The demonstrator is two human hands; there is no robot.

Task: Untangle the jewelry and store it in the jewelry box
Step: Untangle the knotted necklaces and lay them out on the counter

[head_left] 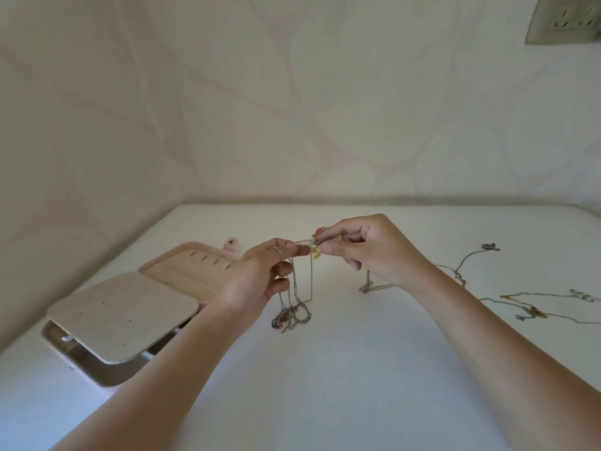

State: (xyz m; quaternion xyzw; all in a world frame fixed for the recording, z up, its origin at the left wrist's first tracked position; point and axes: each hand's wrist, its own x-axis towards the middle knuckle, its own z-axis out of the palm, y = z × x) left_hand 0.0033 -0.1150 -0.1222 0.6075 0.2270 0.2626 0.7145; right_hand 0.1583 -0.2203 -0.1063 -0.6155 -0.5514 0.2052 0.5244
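A tangle of thin metal chains (pixel 297 301) hangs above the white table between my two hands. My left hand (pixel 260 275) pinches one chain between thumb and forefinger, and its loops trail down to the tabletop. My right hand (pixel 364 247) pinches the knotted end, where a small gold and red piece shows at its fingertips. The two hands are close together, fingertips nearly touching. The pink jewelry box (pixel 130 307) lies open at the left, with a beige padded panel folded out and slotted lining behind it.
More loose chains (pixel 461 271) lie spread on the table at the right, one with a small pendant (pixel 490 246), others with gold pieces (pixel 536 310). A wall runs behind and along the left. A wall socket (pixel 566 19) sits at the top right.
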